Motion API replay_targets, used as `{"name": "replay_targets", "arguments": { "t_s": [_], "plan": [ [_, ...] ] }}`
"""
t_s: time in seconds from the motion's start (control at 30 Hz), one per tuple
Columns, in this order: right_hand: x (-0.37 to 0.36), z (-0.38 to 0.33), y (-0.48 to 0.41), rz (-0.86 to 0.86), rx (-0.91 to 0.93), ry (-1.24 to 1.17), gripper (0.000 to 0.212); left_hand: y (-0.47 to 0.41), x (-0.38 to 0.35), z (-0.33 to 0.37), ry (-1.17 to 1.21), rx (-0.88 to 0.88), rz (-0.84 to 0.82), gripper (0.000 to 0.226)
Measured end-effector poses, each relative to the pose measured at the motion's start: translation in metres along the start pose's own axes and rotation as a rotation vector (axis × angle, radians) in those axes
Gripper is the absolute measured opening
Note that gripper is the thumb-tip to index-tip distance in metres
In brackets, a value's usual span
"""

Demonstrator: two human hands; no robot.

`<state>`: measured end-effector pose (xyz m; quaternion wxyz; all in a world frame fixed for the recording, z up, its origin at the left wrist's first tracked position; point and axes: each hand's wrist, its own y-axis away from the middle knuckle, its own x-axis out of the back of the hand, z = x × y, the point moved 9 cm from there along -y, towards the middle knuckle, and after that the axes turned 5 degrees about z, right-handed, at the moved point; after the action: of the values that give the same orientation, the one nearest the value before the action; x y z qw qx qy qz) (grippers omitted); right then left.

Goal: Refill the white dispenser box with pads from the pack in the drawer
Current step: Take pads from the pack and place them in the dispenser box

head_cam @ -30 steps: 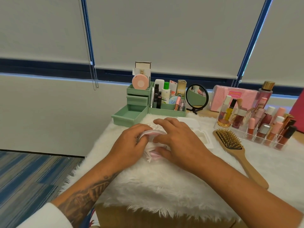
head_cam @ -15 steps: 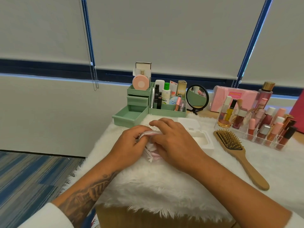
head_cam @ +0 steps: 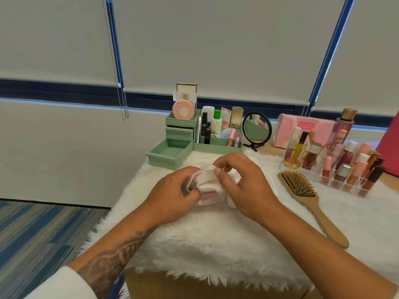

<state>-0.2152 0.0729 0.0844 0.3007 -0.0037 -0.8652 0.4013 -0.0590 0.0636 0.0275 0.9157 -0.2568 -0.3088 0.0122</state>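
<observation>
Nothing legible: print on the pink box (head_cam: 304,125) and white bottle (head_cam: 216,126) (green-capped) is blurred.

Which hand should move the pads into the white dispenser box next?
Right, probably. The right hand pinches the pads at the mouth of the pack, and the dispenser box lies just beyond it. The left hand grips the pack, steadying it.

Two hands show, left hand (head_cam: 172,196) and right hand (head_cam: 250,186), and one pack of pads (head_cam: 208,183). There is one green organizer (head_cam: 216,148) with one open drawer (head_cam: 170,153), one round mirror (head_cam: 257,128), one wooden hairbrush (head_cam: 302,188), one pink box (head_cam: 288,131) and one clear cosmetics rack (head_cam: 336,184).
</observation>
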Motion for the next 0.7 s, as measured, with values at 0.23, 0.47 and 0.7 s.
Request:
{"name": "replay_targets", "arguments": {
  "t_s": [0.23, 0.47, 0.7],
  "plan": [
    [0.001, 0.0, 0.002, 0.051, -0.074, -0.067, 0.006, 0.001, 0.006, 0.005, 0.007, -0.047, 0.047, 0.053],
    [-0.001, 0.001, 0.002, 0.022, -0.107, -0.141, 0.005, -0.003, 0.013, 0.016, 0.094, -0.174, 0.148, 0.027],
    [-0.012, -0.006, 0.006, -0.116, 0.019, 0.069, 0.018, -0.002, 0.009, 0.013, 0.11, -0.158, 0.1, 0.023]
  ]
}}
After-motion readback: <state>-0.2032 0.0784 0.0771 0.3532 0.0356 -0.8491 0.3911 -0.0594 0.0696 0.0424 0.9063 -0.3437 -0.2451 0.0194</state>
